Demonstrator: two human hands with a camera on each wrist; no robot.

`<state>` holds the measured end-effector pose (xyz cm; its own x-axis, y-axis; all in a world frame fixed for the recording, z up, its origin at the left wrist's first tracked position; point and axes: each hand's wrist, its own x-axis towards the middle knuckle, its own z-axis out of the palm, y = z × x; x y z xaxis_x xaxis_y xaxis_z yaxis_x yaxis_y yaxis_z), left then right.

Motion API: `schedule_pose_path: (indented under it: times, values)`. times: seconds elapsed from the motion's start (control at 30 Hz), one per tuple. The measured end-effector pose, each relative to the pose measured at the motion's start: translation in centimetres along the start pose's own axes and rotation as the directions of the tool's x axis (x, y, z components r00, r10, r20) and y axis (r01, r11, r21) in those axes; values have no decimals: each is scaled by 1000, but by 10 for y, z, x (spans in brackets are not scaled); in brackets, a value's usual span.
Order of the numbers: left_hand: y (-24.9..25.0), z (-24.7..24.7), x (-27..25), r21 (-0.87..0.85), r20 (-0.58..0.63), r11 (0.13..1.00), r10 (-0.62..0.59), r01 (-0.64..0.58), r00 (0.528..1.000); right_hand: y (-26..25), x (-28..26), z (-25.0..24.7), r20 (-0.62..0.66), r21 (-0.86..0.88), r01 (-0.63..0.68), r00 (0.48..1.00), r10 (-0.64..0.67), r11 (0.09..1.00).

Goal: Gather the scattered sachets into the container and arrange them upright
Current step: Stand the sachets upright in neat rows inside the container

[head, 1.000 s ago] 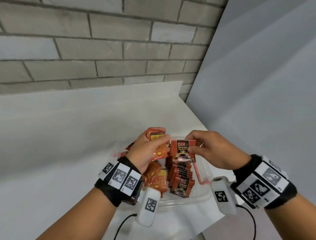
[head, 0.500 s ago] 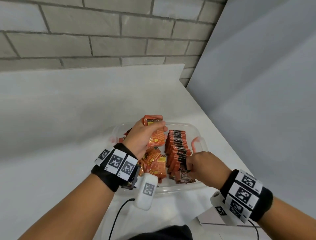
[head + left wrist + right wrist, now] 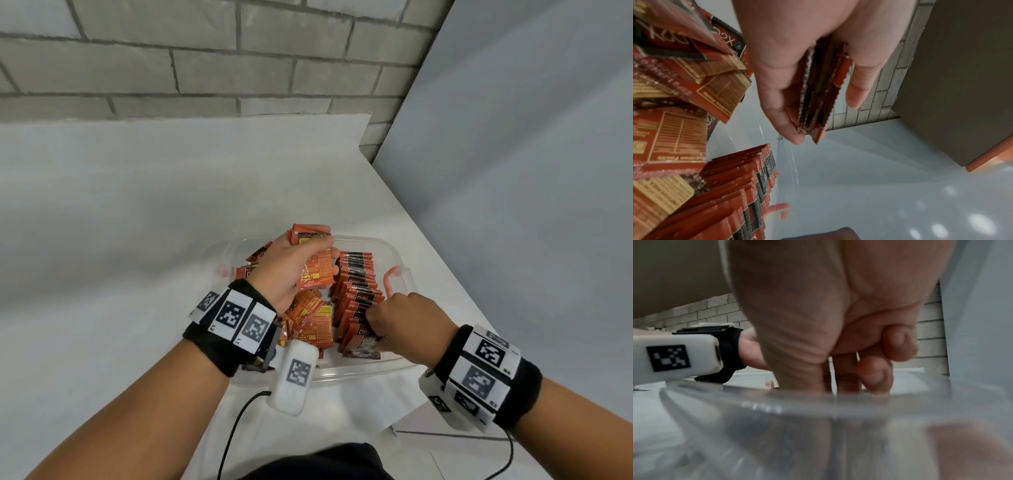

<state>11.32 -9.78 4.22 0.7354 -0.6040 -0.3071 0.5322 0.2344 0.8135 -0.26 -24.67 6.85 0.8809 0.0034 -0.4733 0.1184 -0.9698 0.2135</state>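
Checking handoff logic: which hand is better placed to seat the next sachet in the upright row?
Right, probably. The right hand is already at the near end of the upright row in the container; the left hand is occupied gripping a stack of sachets above the loose pile.
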Motion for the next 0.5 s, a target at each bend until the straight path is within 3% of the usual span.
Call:
schedule_pose_path:
  times: [0.5]
  values:
    - [0,-1,-2,8,-4,1000,-1,1,1000,-1,8,12,-10,-98,52,999,-54,994]
